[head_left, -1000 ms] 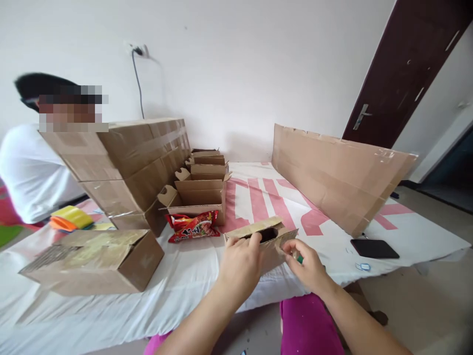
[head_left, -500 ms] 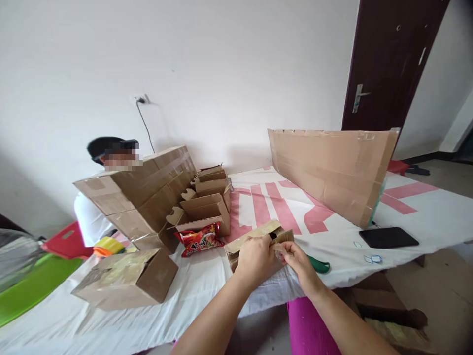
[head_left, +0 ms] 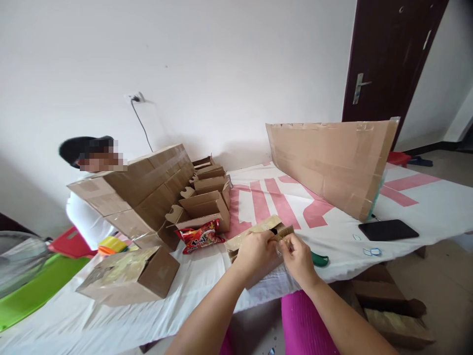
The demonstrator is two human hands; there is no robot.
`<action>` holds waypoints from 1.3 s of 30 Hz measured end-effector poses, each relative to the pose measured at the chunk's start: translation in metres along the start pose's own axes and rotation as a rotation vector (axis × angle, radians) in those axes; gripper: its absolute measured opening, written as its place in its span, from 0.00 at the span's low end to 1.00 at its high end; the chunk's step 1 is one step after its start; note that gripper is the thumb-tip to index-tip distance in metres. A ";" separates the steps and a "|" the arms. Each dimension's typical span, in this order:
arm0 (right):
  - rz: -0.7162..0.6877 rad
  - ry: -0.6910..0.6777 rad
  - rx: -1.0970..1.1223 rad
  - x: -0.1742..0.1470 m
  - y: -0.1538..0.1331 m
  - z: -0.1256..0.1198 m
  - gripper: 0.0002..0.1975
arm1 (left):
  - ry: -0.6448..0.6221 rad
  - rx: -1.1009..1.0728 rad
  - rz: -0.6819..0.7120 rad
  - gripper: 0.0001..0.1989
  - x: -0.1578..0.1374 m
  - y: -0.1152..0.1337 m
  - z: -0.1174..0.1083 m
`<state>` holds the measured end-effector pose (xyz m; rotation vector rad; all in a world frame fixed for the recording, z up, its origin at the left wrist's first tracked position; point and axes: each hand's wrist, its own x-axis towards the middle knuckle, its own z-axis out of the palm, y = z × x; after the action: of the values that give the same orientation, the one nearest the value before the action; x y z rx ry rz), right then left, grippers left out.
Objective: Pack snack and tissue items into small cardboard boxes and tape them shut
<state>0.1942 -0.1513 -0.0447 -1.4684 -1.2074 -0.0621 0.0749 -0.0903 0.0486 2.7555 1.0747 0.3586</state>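
Observation:
A small cardboard box lies at the table's front edge with both hands at its right end. My left hand rests on its top, fingers curled and closed on the box by a dark gap in the flaps. At the end flap, my right hand pinches a wrinkled see-through strip that looks like clear tape; its fingertips almost meet the left ones. Just right of that hand lies a green object, partly hidden. A red snack packet leans against an open box, left of the box in hand.
Open cardboard boxes stand in a row beside a taped cardboard wall, behind which a person sits. A taped box lies front left. At right are a standing cardboard panel and a flat black device.
My right hand has drawn in closer to the left, its pinch now at the box's end flap. The view has shifted slightly. The person behind the cardboard wall appears farther left.

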 end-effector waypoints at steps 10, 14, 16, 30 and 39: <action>-0.013 0.044 -0.084 -0.001 0.013 0.000 0.10 | -0.058 -0.080 -0.055 0.08 0.008 -0.006 0.000; 0.017 0.046 -0.085 -0.004 0.018 -0.001 0.12 | -0.049 -0.095 -0.040 0.08 0.011 -0.013 0.006; 0.040 0.047 -0.074 -0.005 0.020 -0.002 0.12 | -0.056 -0.104 -0.043 0.09 0.012 -0.015 0.009; 0.348 0.152 0.244 -0.002 0.057 -0.013 0.11 | -0.089 -0.119 -0.035 0.07 0.022 -0.027 0.006; 0.522 0.284 0.413 0.016 0.107 -0.057 0.13 | -0.089 -0.057 -0.065 0.07 0.036 -0.050 -0.003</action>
<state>0.3068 -0.1626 -0.0918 -1.3086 -0.5409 0.3078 0.0678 -0.0291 0.0454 2.6522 1.1104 0.2510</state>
